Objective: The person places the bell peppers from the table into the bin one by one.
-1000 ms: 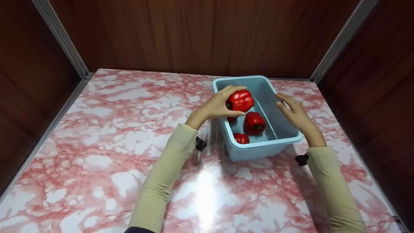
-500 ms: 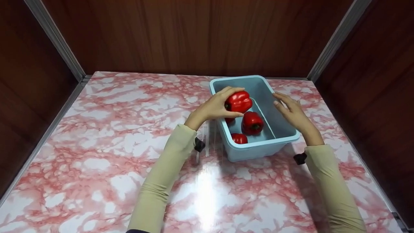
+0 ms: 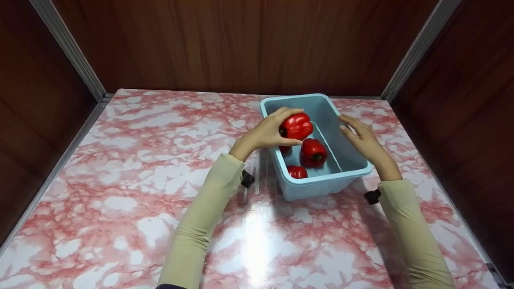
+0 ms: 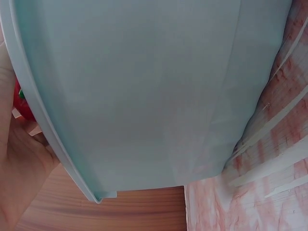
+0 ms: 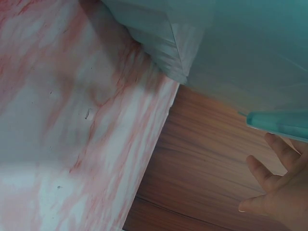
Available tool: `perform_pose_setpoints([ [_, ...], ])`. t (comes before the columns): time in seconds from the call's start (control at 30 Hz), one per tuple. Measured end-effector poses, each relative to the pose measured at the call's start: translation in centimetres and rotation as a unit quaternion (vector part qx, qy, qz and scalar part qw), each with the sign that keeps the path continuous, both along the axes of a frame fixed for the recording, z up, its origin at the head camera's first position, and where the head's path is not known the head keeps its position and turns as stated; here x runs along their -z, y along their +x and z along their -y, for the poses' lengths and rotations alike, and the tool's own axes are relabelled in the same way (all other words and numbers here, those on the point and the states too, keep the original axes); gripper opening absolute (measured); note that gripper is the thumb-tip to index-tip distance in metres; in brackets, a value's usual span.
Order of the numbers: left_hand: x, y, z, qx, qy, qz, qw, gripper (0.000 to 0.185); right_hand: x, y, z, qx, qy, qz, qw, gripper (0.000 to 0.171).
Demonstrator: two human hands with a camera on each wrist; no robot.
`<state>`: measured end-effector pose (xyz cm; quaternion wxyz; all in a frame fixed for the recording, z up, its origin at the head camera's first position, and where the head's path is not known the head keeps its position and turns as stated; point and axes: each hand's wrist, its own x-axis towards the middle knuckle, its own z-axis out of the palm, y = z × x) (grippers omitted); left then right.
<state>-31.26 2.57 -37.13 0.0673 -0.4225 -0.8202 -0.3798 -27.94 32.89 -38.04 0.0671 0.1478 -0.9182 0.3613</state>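
My left hand [image 3: 268, 130] holds a red bell pepper [image 3: 298, 127] between thumb and fingers, over the left side of a light blue plastic bin [image 3: 317, 180]. Inside the bin lies another red bell pepper [image 3: 313, 153], stem end toward me. Two more red peppers show only in part along the bin's left wall, one of them a front pepper [image 3: 297, 171]. At the right rim is my right hand [image 3: 363, 138], its fingers extended and holding nothing. In the left wrist view the bin's outer wall [image 4: 139, 96] covers most of the held pepper [image 4: 22, 103].
The bin stands on a red-and-white marbled table [image 3: 120, 168], toward the back right. Dark wood panels [image 3: 180, 44] enclose the back and both sides. A thin light divider line [image 3: 327, 144] runs along the bin's floor.
The head view has shifted slightly, so everything sits a little to the left. Both hands, the held pepper and the bin otherwise keep their positions.
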Motion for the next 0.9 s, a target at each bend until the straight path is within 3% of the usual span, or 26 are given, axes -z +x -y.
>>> perform_pose_setpoints([
  [0.53,-0.03,-0.13,-0.36,0.012,-0.016,-0.001,0.9998,0.078,0.17,-0.17,-0.15,-0.008,0.002,-0.005,1.0,0.049],
  [0.9,-0.33,-0.26,-0.25,0.023,0.029,0.005,0.9993,0.072,0.18,-0.28,-0.13,-0.011,0.006,-0.012,1.0,0.05],
])
